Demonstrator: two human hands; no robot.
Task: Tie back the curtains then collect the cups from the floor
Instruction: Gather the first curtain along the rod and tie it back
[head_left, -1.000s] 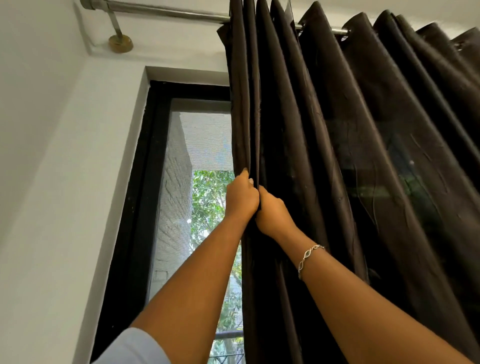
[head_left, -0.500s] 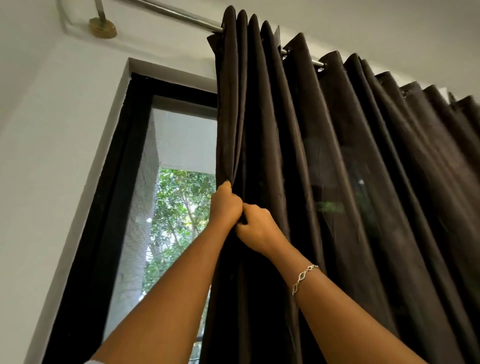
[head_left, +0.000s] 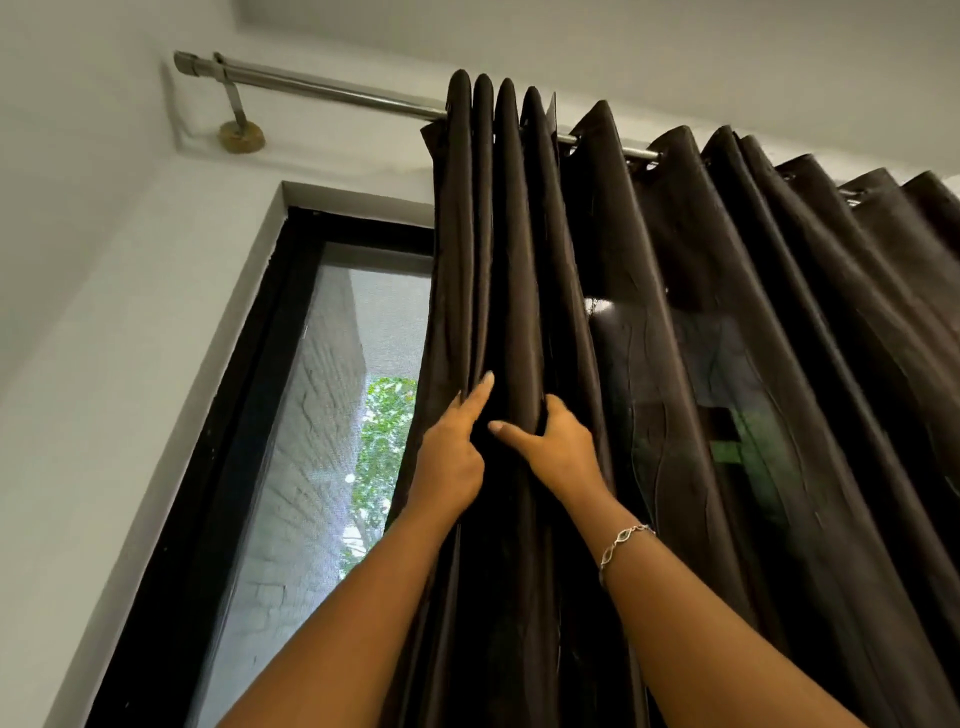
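1. Curtains (head_left: 519, 260), head view: bunched at twelve o'clock on the rod (head_left: 332, 92); our left hand (head_left: 451, 457) has loosened, forefinger pointing, while our right hand (head_left: 558, 449) fingers (head_left: 506, 430) hook one fold.
2. Regripping, we judge; tying and cups remain.

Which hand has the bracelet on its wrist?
The right hand. A silver chain bracelet circles its wrist, while the left hand has a bare wrist. Both hands are on the dark curtain.

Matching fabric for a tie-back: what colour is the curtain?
Dark brown curtain, plain; head view.
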